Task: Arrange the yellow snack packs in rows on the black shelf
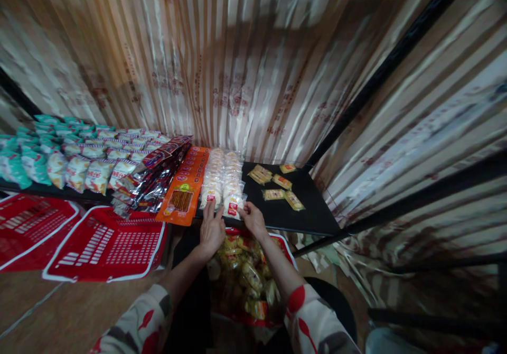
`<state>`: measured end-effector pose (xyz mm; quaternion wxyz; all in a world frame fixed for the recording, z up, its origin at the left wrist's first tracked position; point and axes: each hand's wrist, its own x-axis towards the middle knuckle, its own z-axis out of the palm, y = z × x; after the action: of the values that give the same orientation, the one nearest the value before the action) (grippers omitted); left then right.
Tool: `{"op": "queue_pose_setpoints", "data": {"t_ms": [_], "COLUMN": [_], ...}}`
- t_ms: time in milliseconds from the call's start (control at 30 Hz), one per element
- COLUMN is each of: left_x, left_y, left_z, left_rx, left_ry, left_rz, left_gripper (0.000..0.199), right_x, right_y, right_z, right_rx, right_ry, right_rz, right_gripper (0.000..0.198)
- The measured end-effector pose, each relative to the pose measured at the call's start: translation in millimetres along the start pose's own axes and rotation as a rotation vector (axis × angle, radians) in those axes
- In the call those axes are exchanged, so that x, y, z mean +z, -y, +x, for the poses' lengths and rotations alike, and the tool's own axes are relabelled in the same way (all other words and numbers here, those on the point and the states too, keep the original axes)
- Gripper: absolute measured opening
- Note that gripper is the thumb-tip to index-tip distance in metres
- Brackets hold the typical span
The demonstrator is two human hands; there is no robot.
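Two rows of white, clear-wrapped round snack packets (233, 186) stand side by side on a black shelf (273, 216). My left hand (212, 232) reaches to the front of the left row, its fingers stretched out and resting against the front packet (210, 197). At the front of the right row, my right hand (253, 221) pinches the right edge of a white packet with a red label (233, 209). Below my forearms, a red basket (283, 240) holds many yellowish wrapped snacks (251, 275).
Several small yellow packets (273, 194) lie on the shelf's right part. An orange snack bag (184, 187), dark shiny bags (162, 166) and rows of white-and-teal bags (99, 174) fill the left. Red baskets (114, 238) stand below; black frame bars (380, 53) slant at right.
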<state>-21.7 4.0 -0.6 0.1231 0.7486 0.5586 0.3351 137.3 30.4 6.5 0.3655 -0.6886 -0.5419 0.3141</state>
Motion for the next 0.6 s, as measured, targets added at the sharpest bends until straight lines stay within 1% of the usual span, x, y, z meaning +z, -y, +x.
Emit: {"op": "queue_pose_setpoints", "data": {"t_ms": [133,267,400,500,600], "left_x": [6.0,11.1,12.2,13.4,16.2], "left_y": [7.3,13.6,14.7,13.7,12.9], "left_z": [1.2,-1.7,-3.2,-3.1,-2.8], "left_rx": [0.041,0.091,0.155,0.207,0.179], "left_ry": [0.028,0.039,0.016,0.033,0.053], "left_rz": [0.028,0.069,0.079,0.068,0.068], "left_gripper": [0.044,0.048,0.052,0.054,0.051], "right_x": [-1.4,0.3,4.9,6.7,6.5], "right_y": [5.1,8.2,6.5,4.7,5.1], "right_z": [3.9,6.4,8.7,10.1,11.6], "right_rx": [-0.009,-0.031,-0.049,-0.063,-0.078], "right_ry": [-0.045,-0.064,-0.07,-0.077,-0.074], "right_rz": [-0.173,-0.3,-0.361,-0.375,-0.376], "right_gripper": [0.015,0.018,0.024,0.026,0.025]}}
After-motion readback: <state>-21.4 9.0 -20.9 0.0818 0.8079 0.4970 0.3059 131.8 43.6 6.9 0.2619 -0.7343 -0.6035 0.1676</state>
